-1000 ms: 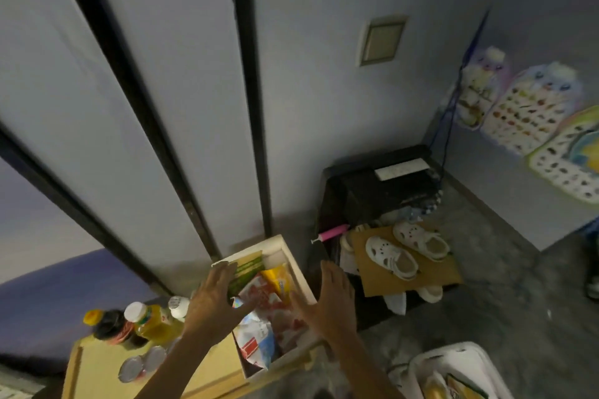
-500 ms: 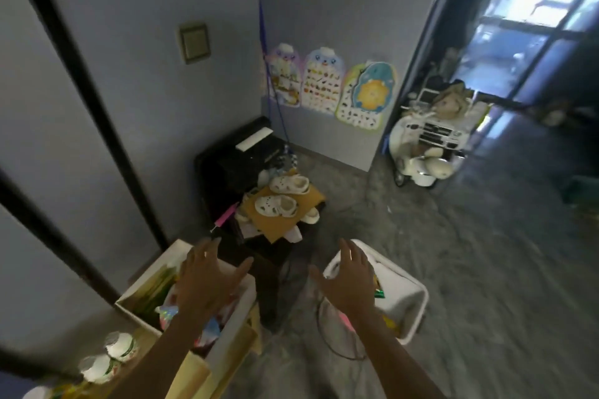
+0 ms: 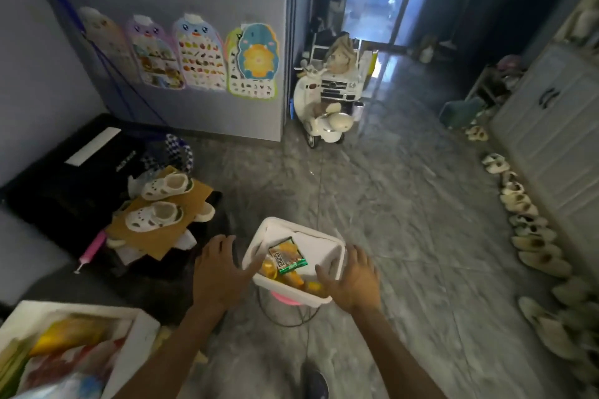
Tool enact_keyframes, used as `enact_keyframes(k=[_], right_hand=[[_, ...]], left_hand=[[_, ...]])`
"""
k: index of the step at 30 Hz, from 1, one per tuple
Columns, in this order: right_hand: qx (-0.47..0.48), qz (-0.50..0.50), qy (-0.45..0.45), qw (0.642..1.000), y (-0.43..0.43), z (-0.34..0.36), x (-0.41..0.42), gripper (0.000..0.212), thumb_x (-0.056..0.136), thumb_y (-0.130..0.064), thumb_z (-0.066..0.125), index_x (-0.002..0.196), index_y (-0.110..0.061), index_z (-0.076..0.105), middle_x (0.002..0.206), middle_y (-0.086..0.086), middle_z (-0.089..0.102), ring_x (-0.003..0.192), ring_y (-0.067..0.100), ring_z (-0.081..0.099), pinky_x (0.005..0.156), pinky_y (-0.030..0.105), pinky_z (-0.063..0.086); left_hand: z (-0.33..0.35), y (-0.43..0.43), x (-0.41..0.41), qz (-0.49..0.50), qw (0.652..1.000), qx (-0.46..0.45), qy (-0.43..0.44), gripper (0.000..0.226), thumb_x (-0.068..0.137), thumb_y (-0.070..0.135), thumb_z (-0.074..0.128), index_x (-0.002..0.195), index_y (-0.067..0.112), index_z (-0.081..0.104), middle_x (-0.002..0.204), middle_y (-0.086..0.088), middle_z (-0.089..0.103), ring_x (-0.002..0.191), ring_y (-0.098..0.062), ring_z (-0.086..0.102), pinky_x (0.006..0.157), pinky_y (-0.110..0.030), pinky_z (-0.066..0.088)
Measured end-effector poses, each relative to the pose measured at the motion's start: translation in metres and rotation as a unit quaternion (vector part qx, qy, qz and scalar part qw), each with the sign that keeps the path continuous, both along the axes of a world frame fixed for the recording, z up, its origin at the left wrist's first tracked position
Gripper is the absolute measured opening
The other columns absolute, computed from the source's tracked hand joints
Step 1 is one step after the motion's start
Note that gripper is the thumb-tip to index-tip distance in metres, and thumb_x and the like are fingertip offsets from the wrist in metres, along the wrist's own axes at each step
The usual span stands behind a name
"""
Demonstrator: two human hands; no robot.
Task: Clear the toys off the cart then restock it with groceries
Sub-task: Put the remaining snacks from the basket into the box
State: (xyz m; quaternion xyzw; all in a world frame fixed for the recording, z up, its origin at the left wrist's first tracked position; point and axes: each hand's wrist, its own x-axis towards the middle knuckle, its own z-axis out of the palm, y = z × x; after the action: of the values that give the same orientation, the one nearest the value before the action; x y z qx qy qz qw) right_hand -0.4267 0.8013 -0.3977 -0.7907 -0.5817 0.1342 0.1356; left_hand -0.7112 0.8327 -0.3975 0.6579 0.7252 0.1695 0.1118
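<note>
**Desk:** Where is the grocery bin?

**Photographer:** The white bin (image 3: pixel 311 236) sits between the two hands, raised off the grey tiled floor (image 3: pixel 405 204) on something pink with a wire ring under it. A green-edged snack packet (image 3: pixel 287 255) lies on top of yellow packs inside.

**Desk:** And the hands?

**Photographer:** The left hand (image 3: pixel 217 275) is just beside the bin's left wall, fingers (image 3: pixel 223 244) spread and released. The right hand (image 3: pixel 353 278) is over the near right corner, fingers (image 3: pixel 358 256) also splayed and holding nothing. Whether either one touches the rim, I cannot tell.

**Desk:** What surrounds them?

**Photographer:** Below and left of the left fingers, a white foam box (image 3: pixel 142 327) holds colourful packets. Beyond those fingers, white clogs (image 3: pixel 155 215) rest on cardboard (image 3: pixel 194 191) beside a black case (image 3: pixel 64 185). Well ahead of both hands, picture charts (image 3: pixel 197 55) hang on the wall and a white toy scooter (image 3: pixel 324 120) stands by the doorway. Far right of the right fingers, pale slippers (image 3: pixel 525 227) line a cabinet.
</note>
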Motion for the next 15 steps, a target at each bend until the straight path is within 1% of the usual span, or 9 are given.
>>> enact_keyframes(k=[3, 7, 10, 12, 15], right_hand=[[-0.034, 0.001, 0.014, 0.999, 0.023, -0.022, 0.031, 0.107, 0.077, -0.089, 0.047, 0.159, -0.02, 0.036, 0.161, 0.005, 0.042, 0.144, 0.031, 0.042, 0.117, 0.053, 0.037], [-0.077, 0.025, 0.03, 0.996, 0.064, -0.054, 0.055, 0.111, 0.076, -0.09, 0.048, 0.162, -0.022, 0.03, 0.164, 0.003, 0.038, 0.146, 0.029, 0.041, 0.119, 0.052, 0.036], [-0.102, 0.044, 0.035, 0.993, 0.088, -0.082, 0.067, 0.111, 0.076, -0.088, 0.054, 0.162, -0.021, 0.033, 0.164, 0.004, 0.04, 0.147, 0.028, 0.04, 0.121, 0.05, 0.035], [-0.128, 0.051, 0.032, 0.99, 0.097, -0.103, 0.073, 0.112, 0.075, -0.094, 0.049, 0.16, -0.022, 0.036, 0.162, 0.002, 0.043, 0.146, 0.027, 0.042, 0.119, 0.05, 0.037], [-0.168, 0.065, 0.023, 0.983, 0.11, -0.142, 0.077, 0.112, 0.073, -0.096, 0.043, 0.159, -0.024, 0.039, 0.16, 0.002, 0.047, 0.143, 0.027, 0.045, 0.116, 0.051, 0.04]], left_hand=[[-0.016, 0.021, 0.032, -0.001, 1.0, -0.019, 0.013, 0.104, 0.081, 0.097, 0.04, 0.144, 0.016, 0.061, 0.149, -0.009, 0.057, 0.137, -0.03, 0.055, 0.109, -0.049, 0.049], [-0.044, 0.05, 0.061, 0.005, 0.999, -0.031, 0.023, 0.093, 0.082, 0.093, 0.048, 0.132, 0.016, 0.066, 0.135, -0.007, 0.062, 0.123, -0.029, 0.062, 0.097, -0.046, 0.052], [-0.071, 0.07, 0.078, 0.016, 0.998, -0.059, 0.029, 0.086, 0.083, 0.089, 0.051, 0.127, 0.016, 0.067, 0.128, -0.007, 0.062, 0.118, -0.032, 0.062, 0.093, -0.048, 0.053], [-0.092, 0.079, 0.085, 0.024, 0.996, -0.082, 0.031, 0.088, 0.082, 0.088, 0.05, 0.13, 0.016, 0.067, 0.13, -0.008, 0.062, 0.12, -0.033, 0.062, 0.095, -0.049, 0.052], [-0.129, 0.093, 0.086, 0.027, 0.992, -0.115, 0.051, 0.098, 0.079, 0.096, 0.042, 0.13, 0.016, 0.065, 0.128, -0.005, 0.062, 0.116, -0.029, 0.062, 0.092, -0.045, 0.052]])
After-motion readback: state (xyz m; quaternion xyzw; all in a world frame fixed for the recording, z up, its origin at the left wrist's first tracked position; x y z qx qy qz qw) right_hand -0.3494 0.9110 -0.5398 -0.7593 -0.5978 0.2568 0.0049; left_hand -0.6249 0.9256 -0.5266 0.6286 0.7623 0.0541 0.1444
